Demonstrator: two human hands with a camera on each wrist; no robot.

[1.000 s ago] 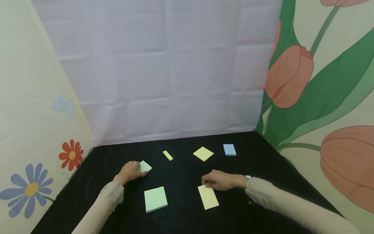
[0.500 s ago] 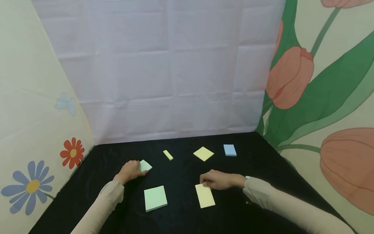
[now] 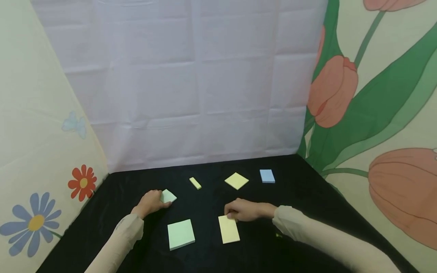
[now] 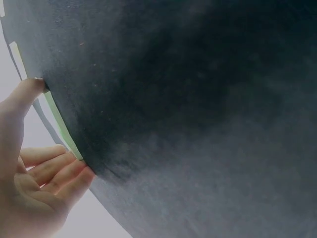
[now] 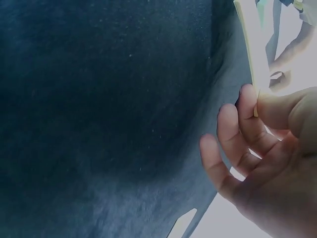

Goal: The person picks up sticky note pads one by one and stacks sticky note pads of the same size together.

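At the left of the black table, my left hand (image 3: 149, 203) grips a small pale green sticky-note pad (image 3: 168, 196). In the left wrist view, the thumb and fingertips span the green pad's edge (image 4: 62, 126). My right hand (image 3: 246, 209) pinches the far edge of a yellow rectangular sticky-note pad (image 3: 228, 230) between thumb and index finger. The right wrist view shows that yellow pad (image 5: 249, 44) edge-on, with the other fingers loosely bent. A larger green square sticky-note pad (image 3: 181, 234) lies between the two forearms, left of the yellow one and apart from it.
Toward the back of the black table (image 3: 208, 197) lie a narrow yellow pad (image 3: 195, 183), a yellow square pad (image 3: 236, 181) turned like a diamond, and a blue pad (image 3: 267, 176). A yellow bit (image 3: 279, 235) shows below the right sleeve. A white cloth (image 3: 198, 94) hangs behind.
My right hand has moved left with the yellow rectangular pad, bringing it nearer the large green pad. The yellow pad has also turned slightly. My left hand keeps its hold and place.
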